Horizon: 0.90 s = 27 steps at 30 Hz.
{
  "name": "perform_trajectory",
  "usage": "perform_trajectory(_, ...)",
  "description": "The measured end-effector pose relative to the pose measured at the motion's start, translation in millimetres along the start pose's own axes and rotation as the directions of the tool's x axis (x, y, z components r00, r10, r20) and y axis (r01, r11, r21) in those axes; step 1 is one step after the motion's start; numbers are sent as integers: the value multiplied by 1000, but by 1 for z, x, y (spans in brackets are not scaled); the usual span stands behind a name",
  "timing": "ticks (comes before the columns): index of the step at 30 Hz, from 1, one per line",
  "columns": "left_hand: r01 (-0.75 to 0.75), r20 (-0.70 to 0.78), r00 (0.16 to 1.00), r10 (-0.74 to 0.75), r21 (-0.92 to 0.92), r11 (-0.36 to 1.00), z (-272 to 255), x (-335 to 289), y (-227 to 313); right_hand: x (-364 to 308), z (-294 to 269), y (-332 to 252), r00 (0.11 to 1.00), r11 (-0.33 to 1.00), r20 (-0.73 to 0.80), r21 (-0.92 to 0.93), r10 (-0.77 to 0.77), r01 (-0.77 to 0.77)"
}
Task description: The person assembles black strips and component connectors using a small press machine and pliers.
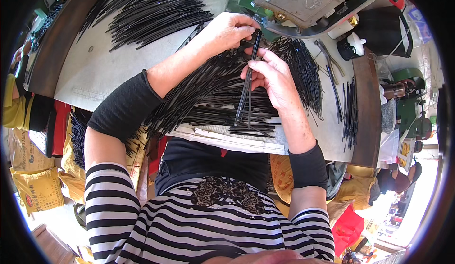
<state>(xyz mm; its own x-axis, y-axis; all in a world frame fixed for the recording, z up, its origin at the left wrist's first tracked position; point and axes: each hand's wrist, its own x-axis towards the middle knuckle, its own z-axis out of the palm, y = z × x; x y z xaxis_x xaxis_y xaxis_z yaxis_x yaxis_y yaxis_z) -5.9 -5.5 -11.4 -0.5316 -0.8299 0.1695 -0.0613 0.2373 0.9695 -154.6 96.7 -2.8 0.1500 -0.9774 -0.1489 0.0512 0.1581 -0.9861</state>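
Grip: thin black rods (pixel 247 91) pinched by right hand (pixel 271 77); upper ends held by left hand (pixel 231 29).
Tabletop (pixel 95 69): heaped with loose black rods (pixel 151 13).

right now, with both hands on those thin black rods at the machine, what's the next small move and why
Probably ease the rod tips a little further under the machine head. The left hand pinches the top of the black rods right at its edge, the right hand steadies them lower down, and their far ends fan out toward the body.

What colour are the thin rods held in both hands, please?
The rods are black, seen clearly in the head view.
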Motion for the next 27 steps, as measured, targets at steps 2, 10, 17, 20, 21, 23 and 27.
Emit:
perform_trajectory(2,-16,5,1000,16,2,1000,1,-1,1,-1,2,0,1000,1000,-22,4,-11,11)
perform_trajectory(10,10,3,1000,-10,-67,998,1,-1,3,-1,2,-1,1000,1000,-15,13,-5,5)
perform_trajectory(17,40,61,998,-36,-65,997,0,2,6,1,-2,0,1000,1000,-27,25,-1,2)
perform_trajectory(20,44,66,997,-39,-84,996,-1,0,5,0,0,0,1000,999,-26,36,1,0)
perform_trajectory(21,66,71,996,-59,-111,992,-2,0,5,0,0,1,1000,999,-25,36,0,1)
perform_trajectory(23,86,80,994,-75,-139,987,-2,1,5,1,-2,1,1000,1000,-21,29,10,-9)
perform_trajectory(27,91,87,993,-78,-165,982,-1,0,3,0,-2,1,1000,999,-17,32,9,-9)
